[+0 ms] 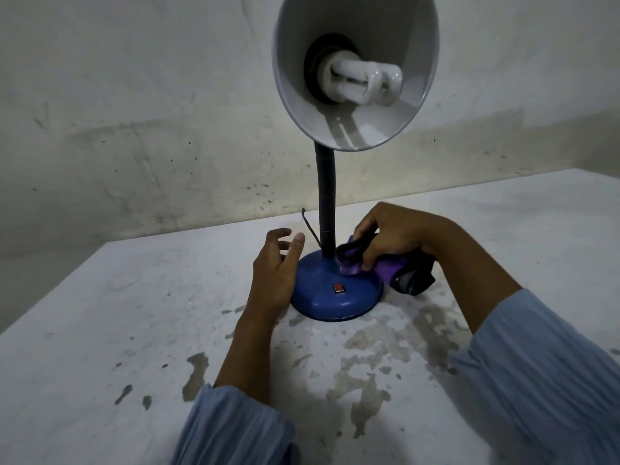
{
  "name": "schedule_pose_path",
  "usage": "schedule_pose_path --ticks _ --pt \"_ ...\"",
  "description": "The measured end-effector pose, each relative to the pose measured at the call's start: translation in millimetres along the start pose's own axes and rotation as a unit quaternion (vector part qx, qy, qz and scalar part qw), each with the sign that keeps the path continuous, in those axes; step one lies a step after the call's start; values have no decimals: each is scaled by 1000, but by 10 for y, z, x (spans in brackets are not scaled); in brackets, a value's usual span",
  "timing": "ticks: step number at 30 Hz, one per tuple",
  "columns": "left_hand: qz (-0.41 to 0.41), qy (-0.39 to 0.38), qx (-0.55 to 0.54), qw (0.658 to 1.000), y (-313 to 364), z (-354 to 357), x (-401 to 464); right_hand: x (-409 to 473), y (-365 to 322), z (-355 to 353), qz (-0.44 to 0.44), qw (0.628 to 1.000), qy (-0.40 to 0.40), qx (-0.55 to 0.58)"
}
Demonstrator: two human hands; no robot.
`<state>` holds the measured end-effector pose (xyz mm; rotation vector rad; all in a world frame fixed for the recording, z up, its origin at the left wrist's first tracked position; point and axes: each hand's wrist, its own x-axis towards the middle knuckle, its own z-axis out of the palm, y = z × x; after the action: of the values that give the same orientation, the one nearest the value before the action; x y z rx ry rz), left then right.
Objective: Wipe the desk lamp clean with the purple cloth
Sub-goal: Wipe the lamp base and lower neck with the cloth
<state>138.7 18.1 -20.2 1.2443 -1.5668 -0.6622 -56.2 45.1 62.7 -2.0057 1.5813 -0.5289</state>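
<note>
A desk lamp stands on the table with a round blue base (330, 302), a red switch (338, 288), a black flexible neck (325, 203) and a grey shade (355, 68) holding a white coiled bulb. My right hand (399, 233) grips the purple cloth (385, 266), which has dark edges, and presses it onto the base top, right of the neck. My left hand (276, 270) rests against the base's left side with fingers spread and relaxed.
The lamp's thin black cord (310, 229) runs up behind the base toward the stained wall (134, 129). The white tabletop (117, 330) has patches of worn paint in front of the lamp. The table's back edge meets the wall.
</note>
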Motion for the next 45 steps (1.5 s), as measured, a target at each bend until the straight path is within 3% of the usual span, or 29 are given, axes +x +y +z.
schedule_pose_path --ticks 5,7,9,13,20,24,28,33,38,41,45 --pt "0 0 1 1000 -38 -4 12 -43 -58 -18 6 990 -139 -6" --pt "0 4 2 1000 -56 -4 26 -80 -40 -69 -3 987 -157 22" --pt "1 11 7 1000 -72 -2 39 -65 -10 -73 -4 995 -97 37" --pt "3 31 -1 1000 -87 -20 52 87 -46 109 2 998 33 -49" --pt "-12 57 -42 997 -66 -59 64 179 -244 504 -74 972 140 -173" --pt "-24 73 -54 996 -56 -73 49 166 -367 670 -128 964 151 -179" --pt "-26 76 -63 995 -42 -99 39 144 -404 602 -140 976 79 -145" --pt "-22 67 -57 996 -31 -88 35 61 -405 393 -86 992 -61 -66" --pt "-18 54 -40 998 -45 -61 33 -54 -303 141 -36 986 -143 -72" --pt "-23 47 -35 998 -56 -47 44 -107 -250 4 16 982 -155 -104" --pt "-36 36 -30 998 -39 -5 22 -128 -150 -149 99 970 -113 -192"
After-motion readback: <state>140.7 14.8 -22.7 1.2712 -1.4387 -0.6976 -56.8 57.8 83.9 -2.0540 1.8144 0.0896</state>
